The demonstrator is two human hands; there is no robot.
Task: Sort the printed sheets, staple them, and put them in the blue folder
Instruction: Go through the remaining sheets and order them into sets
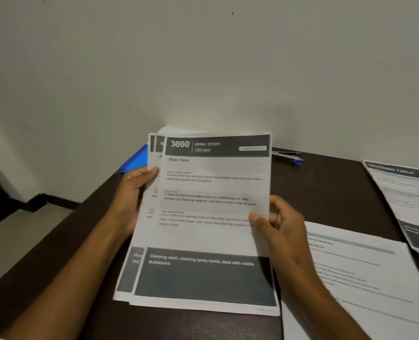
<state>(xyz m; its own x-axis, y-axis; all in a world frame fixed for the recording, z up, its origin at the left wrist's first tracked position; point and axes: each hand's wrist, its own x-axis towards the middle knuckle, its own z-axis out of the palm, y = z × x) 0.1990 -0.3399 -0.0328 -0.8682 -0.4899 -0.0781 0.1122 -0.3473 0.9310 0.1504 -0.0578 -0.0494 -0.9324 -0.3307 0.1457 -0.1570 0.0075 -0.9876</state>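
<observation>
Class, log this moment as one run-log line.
phase: sorting | left hand: grips printed sheets | right hand: pinches top sheet | stapler: untouched | blue folder: behind sheets on desk

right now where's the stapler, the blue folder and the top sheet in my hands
stapler (288, 157), head view, on its dark body
blue folder (134, 160), head view, on its visible corner
top sheet (214, 185), head view, on its middle

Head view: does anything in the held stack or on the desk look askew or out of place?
The held stack is fanned: two sheets behind stick out past the front sheet's left edge, so the edges are not squared for stapling. On the desk, the loose sheet at far right lies at an angle. No damage shows.
</observation>
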